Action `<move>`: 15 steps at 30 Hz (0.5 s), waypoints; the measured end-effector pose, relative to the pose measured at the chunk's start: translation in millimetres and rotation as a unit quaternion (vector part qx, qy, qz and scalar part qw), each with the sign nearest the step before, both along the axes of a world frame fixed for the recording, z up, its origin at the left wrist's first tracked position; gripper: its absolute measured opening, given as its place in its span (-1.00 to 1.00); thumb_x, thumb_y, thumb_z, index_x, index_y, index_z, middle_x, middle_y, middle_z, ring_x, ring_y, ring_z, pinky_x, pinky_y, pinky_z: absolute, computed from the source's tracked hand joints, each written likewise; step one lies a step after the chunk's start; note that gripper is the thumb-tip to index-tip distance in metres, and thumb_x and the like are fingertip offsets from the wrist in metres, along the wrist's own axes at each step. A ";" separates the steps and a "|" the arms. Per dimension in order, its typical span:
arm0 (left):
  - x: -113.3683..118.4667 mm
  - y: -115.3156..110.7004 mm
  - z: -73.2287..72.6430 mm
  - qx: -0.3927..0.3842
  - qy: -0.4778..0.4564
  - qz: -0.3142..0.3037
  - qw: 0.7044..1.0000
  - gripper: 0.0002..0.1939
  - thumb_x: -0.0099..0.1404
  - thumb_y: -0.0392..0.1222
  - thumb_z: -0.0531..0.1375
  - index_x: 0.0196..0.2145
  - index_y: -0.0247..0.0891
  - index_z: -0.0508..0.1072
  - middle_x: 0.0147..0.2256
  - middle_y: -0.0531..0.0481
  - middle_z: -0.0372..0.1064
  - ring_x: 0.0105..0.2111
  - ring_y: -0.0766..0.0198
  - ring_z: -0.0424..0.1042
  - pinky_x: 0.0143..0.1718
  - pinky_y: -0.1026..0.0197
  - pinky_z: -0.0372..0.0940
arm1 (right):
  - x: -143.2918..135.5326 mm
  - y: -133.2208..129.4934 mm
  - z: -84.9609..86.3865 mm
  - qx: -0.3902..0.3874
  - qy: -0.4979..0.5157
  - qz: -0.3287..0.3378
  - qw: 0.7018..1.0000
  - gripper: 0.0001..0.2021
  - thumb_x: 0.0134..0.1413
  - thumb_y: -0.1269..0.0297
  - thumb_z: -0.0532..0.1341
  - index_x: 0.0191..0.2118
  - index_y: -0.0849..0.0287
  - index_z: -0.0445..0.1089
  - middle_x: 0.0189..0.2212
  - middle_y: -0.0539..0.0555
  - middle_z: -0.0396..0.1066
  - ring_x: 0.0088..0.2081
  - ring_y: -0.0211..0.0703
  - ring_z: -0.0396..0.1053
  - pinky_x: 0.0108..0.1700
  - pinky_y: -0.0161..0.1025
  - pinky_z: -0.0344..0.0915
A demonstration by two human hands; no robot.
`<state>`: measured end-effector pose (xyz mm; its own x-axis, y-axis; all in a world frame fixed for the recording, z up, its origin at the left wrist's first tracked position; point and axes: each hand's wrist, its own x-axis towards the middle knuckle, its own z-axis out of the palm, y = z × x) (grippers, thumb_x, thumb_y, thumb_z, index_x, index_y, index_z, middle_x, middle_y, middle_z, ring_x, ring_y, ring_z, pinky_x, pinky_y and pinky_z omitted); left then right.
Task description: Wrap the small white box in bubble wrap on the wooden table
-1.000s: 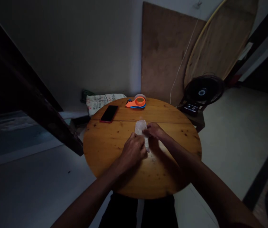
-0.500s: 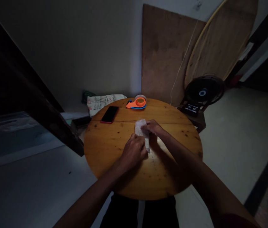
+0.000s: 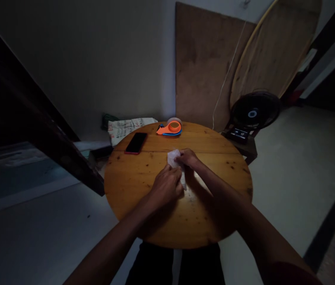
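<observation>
A small whitish bundle that looks like bubble wrap (image 3: 173, 156) lies near the middle of the round wooden table (image 3: 131, 190). Over its near left side is my left hand (image 3: 167, 183), closed, with curled fingers pressing on it. My right hand (image 3: 188, 158) pinches its far right edge between thumb and fingers. Both hands cover much of the bundle, and whether anything is inside it cannot be seen.
An orange and blue tape dispenser (image 3: 170, 128) sits at the table's far edge. To its left lies a dark phone (image 3: 136, 143) with a red rim. Beyond the table, a black fan (image 3: 253, 114) stands on a low stool at the right, and a printed sack (image 3: 128, 127) lies behind.
My right hand has shifted slightly left along the bundle's top, and my left hand's fingers have crept a little over it. The view has moved slightly.
</observation>
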<state>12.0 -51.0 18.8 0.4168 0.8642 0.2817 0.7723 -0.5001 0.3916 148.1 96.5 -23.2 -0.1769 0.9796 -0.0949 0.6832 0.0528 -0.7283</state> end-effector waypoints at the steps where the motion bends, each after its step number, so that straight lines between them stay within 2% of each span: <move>1: 0.1 0.4 1.8 -0.010 0.004 0.004 1.000 -0.89 0.21 -0.32 0.07 -0.40 -0.24 0.39 -0.31 -0.10 0.41 -0.23 0.11 0.28 -0.22 0.11 0.22 | -0.8 1.3 0.5 -0.001 -0.006 0.000 1.000 -0.89 -0.24 0.32 0.31 -0.45 0.17 0.53 -0.59 -0.06 0.43 -0.53 -0.32 0.30 -0.52 -0.44 0.10; 3: 0.2 0.7 4.0 -0.027 0.003 0.015 1.000 -0.88 0.22 -0.31 0.06 -0.42 -0.24 0.37 -0.41 -0.08 0.36 -0.25 0.10 0.28 -0.27 0.13 0.21 | -1.8 3.8 1.2 -0.001 -0.014 -0.002 1.000 -0.89 -0.25 0.31 0.31 -0.47 0.16 0.53 -0.60 -0.05 0.43 -0.54 -0.30 0.30 -0.54 -0.43 0.09; 9: 0.5 0.8 1.3 -0.047 -0.016 0.025 0.998 -0.86 0.22 -0.30 0.04 -0.44 -0.25 0.37 -0.44 -0.06 0.32 -0.27 0.12 0.28 -0.29 0.15 0.20 | -0.9 4.2 -0.9 0.014 0.022 -0.002 1.000 -0.91 -0.25 0.29 0.30 -0.48 0.14 0.51 -0.61 -0.06 0.42 -0.55 -0.28 0.28 -0.52 -0.39 0.11; 12: -0.1 0.4 -0.9 -0.047 -0.037 0.036 0.998 -0.87 0.21 -0.29 0.06 -0.34 -0.25 0.41 -0.39 -0.06 0.34 -0.24 0.13 0.29 -0.26 0.16 0.21 | -2.6 -1.1 -4.5 0.037 0.074 -0.004 0.997 -0.87 -0.20 0.28 0.25 -0.44 0.16 0.49 -0.58 -0.05 0.42 -0.54 -0.26 0.27 -0.50 -0.36 0.13; 15: -1.3 -0.4 -1.0 -0.050 -0.056 0.026 0.997 -0.79 0.20 -0.31 0.07 -0.22 -0.23 0.43 -0.31 -0.07 0.38 -0.21 0.13 0.30 -0.19 0.15 0.22 | -6.2 -7.7 -7.7 0.069 0.141 0.000 0.988 -0.81 -0.14 0.21 0.20 -0.40 0.19 0.46 -0.55 -0.04 0.40 -0.52 -0.26 0.26 -0.49 -0.35 0.15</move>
<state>10.6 -51.4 17.8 0.3408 0.9103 0.2349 0.7456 -0.4139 0.5222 141.8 88.9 -30.9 -0.1780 0.9797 0.0925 0.4543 0.1652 -0.8754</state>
